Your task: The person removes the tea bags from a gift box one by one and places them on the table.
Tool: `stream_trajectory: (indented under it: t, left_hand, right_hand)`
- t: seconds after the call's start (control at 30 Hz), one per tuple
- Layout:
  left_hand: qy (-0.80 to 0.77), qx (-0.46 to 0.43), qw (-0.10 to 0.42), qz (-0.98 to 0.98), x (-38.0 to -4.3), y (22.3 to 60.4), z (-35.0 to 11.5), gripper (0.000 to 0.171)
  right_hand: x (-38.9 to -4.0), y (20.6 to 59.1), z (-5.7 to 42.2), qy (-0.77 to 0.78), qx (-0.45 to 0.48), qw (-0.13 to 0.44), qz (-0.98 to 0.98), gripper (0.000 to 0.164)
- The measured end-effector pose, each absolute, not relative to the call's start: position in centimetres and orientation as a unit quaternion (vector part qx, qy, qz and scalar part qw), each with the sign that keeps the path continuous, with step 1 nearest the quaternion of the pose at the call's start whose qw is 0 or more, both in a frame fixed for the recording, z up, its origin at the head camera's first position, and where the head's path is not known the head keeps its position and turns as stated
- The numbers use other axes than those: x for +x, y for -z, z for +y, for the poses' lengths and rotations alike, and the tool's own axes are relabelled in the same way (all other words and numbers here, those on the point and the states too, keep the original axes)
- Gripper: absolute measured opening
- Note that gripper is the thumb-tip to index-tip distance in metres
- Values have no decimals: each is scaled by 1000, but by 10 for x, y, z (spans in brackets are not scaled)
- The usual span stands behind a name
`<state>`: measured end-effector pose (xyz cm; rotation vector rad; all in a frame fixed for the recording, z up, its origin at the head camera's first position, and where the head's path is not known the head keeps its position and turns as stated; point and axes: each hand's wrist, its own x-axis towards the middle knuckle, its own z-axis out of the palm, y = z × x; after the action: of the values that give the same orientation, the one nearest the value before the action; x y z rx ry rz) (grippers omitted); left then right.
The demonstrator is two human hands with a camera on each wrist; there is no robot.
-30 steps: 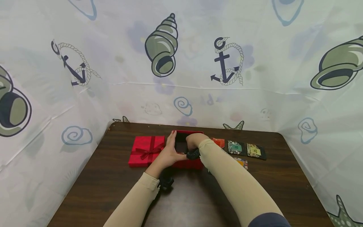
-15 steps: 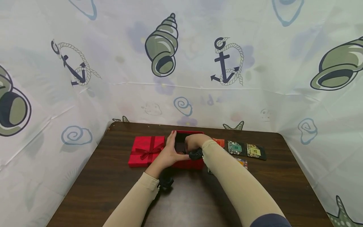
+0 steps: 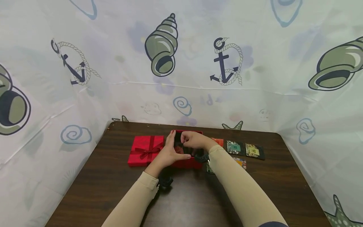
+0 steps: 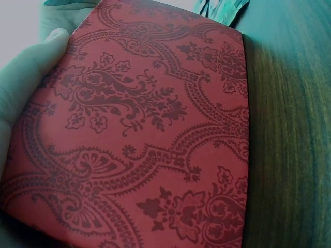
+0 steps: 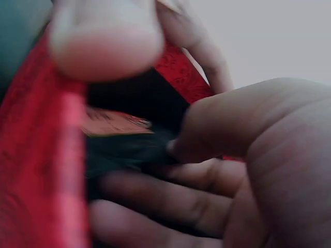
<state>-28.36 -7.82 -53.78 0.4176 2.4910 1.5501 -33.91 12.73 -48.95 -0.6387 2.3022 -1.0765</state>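
A red gift box (image 3: 188, 163) with dark inner walls stands open on the table; its outside shows a darker ornate pattern in the left wrist view. My left hand (image 3: 168, 154) holds the box by its left side, thumb (image 5: 106, 51) over the near rim. My right hand (image 3: 195, 141) is over the box opening, its fingers bent and nothing visibly held. A dark packet with an orange label (image 5: 116, 122) lies inside the box, close to the right thumb; whether they touch is unclear.
The red lid with a ribbon bow (image 3: 141, 142) lies left of the box. To the right are flat packets: one green-labelled (image 3: 233, 147), one yellow-labelled (image 3: 252, 150), one orange (image 3: 218, 142) and others partly hidden by the right arm. A patterned curtain (image 3: 195, 63) hangs behind the table.
My right hand has risen out of the box and shifted slightly, so more of the box's inside and a reddish packet in it show. The left hand stays in place.
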Motion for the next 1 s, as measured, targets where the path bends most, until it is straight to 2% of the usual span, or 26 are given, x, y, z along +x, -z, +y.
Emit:
stream_trajectory:
  t: [0.23, 0.5, 0.77, 0.93, 1.0]
  left_hand:
    - [-521, 144, 91, 836, -286, 536, -80, 143]
    - [-534, 142, 86, 829, -287, 535, -81, 143]
    - [-547, 149, 93, 818, -286, 538, -81, 145]
    - [-542, 150, 94, 821, -286, 537, -80, 146]
    - [-535, 149, 95, 826, -286, 537, -79, 146]
  right_hand:
    - [-332, 494, 129, 437, -248, 178, 846, 13]
    - [-317, 508, 130, 463, -262, 43, 846, 19]
    - [-307, 515, 126, 401, -259, -17, 878, 26]
    - [-304, 515, 128, 415, -272, -39, 867, 12]
    - [-303, 516, 130, 413, -281, -46, 865, 21]
